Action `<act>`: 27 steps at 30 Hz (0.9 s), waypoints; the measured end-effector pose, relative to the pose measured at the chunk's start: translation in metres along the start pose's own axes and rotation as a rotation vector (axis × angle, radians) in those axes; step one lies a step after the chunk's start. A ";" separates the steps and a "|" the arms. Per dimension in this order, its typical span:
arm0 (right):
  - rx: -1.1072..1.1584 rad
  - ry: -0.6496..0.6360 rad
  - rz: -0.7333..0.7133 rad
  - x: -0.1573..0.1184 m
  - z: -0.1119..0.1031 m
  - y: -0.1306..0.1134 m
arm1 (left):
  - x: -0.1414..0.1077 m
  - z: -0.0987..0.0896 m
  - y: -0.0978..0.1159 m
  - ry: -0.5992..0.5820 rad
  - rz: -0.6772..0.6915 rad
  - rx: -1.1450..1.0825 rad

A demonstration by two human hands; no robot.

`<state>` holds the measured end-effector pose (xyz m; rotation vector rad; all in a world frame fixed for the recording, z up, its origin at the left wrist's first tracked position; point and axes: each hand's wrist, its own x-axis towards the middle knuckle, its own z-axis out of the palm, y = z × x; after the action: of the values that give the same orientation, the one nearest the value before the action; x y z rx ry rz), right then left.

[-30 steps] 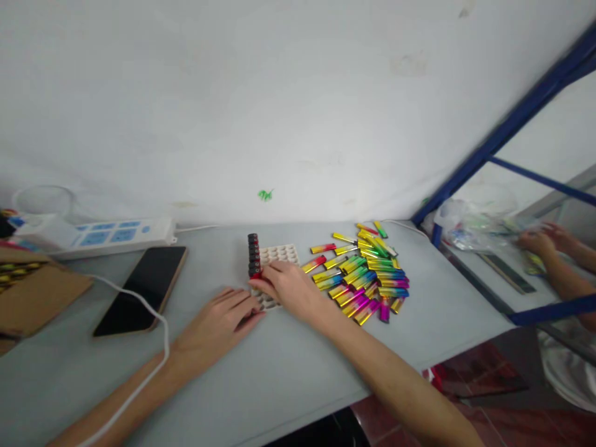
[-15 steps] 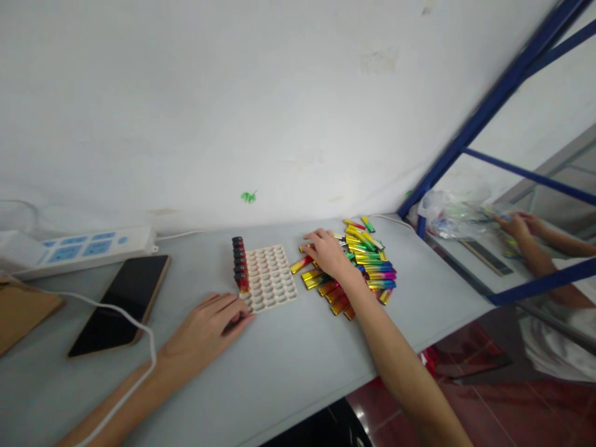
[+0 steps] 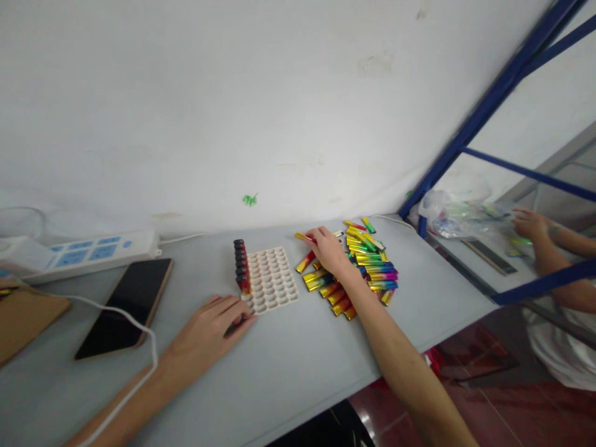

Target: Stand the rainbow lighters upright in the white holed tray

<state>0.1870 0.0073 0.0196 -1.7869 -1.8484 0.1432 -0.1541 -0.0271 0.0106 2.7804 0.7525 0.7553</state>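
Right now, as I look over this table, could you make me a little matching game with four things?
1. phone
2. power strip
3. right hand
4. left hand

A. white and blue
B. at the near left corner of the tray
C. black-faced, lying flat
D. has a yellow piece in its grip

Pairs: 1-C, 2-A, 3-D, 4-B

Left hand (image 3: 221, 326), right hand (image 3: 327, 249) bare; left forearm (image 3: 142, 406), right forearm (image 3: 395, 347) bare too (slender, tapering forward).
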 end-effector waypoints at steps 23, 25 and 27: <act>1.401 -0.097 0.223 -0.013 0.012 -0.079 | -0.002 0.002 0.001 0.004 0.004 0.002; 1.383 -0.094 0.266 -0.015 0.014 -0.083 | -0.002 0.002 0.002 0.009 0.009 0.001; 1.339 -0.095 0.360 -0.017 0.018 -0.085 | -0.002 0.002 0.002 0.013 0.014 0.002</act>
<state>0.1026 -0.0129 0.0374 -1.0519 -0.9278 1.2627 -0.1540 -0.0295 0.0088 2.7885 0.7370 0.7760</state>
